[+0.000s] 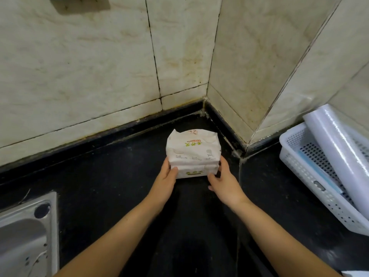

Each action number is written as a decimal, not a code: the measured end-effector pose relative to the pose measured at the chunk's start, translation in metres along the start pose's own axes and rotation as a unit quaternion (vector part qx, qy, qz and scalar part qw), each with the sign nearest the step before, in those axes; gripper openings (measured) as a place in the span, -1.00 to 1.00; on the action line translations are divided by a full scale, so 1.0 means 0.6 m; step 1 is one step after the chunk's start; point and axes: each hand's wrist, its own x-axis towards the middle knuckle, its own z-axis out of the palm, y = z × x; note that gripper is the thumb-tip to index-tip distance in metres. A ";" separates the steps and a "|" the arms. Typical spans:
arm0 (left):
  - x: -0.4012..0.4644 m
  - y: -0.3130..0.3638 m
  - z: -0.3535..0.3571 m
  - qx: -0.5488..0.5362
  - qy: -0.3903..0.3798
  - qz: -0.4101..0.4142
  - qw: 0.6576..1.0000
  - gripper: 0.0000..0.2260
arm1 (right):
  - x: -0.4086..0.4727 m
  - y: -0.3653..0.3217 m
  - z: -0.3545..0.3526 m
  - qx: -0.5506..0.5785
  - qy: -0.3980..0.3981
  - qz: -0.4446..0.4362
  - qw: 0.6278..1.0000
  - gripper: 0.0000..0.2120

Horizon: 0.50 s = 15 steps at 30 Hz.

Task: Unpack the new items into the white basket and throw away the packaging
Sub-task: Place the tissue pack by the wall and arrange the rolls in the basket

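A white wrapped pack of tissues (192,150) with green print stands on the black counter (111,176) near the tiled corner. It looks like two or three packs stacked inside one wrapper. My left hand (164,179) holds its lower left side, thumb on the front face. My right hand (223,179) presses against its lower right side with the fingers spread. The white perforated basket (311,176) sits at the right edge, apart from the pack.
In the basket lie a white roll in clear film (339,148) and a flat blue-edged item (317,174). A steel sink (24,234) occupies the lower left corner. Stained tiled walls (99,66) close the counter behind and to the right.
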 end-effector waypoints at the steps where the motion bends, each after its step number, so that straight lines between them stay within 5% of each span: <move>1: 0.006 0.000 0.006 -0.009 0.002 -0.001 1.000 -0.58 | 0.010 -0.003 0.002 -0.001 0.010 -0.002 1.000 -0.42; 15: 0.252 0.075 0.055 -0.036 0.092 0.034 0.995 -0.44 | 0.322 -0.100 -0.044 0.031 0.061 0.000 0.998 -0.47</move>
